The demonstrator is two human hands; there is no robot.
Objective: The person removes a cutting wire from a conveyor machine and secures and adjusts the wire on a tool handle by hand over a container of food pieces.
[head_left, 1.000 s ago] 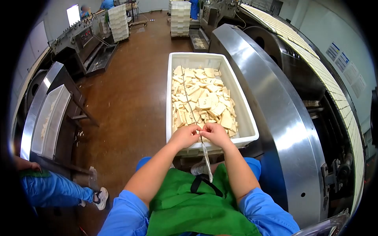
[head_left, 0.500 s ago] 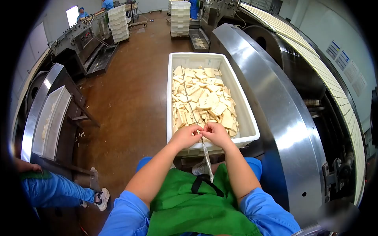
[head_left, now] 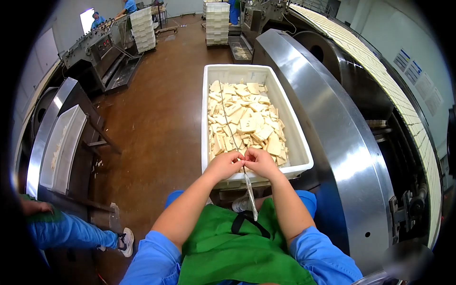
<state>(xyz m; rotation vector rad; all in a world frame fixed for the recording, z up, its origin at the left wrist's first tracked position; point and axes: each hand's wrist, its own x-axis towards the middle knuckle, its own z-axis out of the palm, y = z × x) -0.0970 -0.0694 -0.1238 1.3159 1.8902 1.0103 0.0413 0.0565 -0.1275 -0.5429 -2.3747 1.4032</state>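
Observation:
Fingertips of my left hand (head_left: 225, 165) and my right hand (head_left: 259, 161) meet at the near rim of a white plastic tub (head_left: 298, 164). Both hands are closed in a pinch on a long thin dark stick or cord (head_left: 227, 124), whose exact kind I cannot make out. Its far part stretches across the tub above pale, flat broken dough-like pieces (head_left: 254, 121). Below my fingers, its near end has a shiny, clear-looking wrapping (head_left: 251, 197) and hangs in front of my green apron (head_left: 223, 251). The pinched section is hidden by my fingers.
A curved steel machine cover (head_left: 332, 123) stands close on the right, beside a conveyor (head_left: 380, 71) of pale sheets. At left are a white tray (head_left: 61, 147) and a co-worker's leg (head_left: 78, 232). Stacked white tubs (head_left: 217, 23) stand further back.
My hands and the thin stick or cord stay almost where they were. The co-worker's hand and leg at left have shifted slightly.

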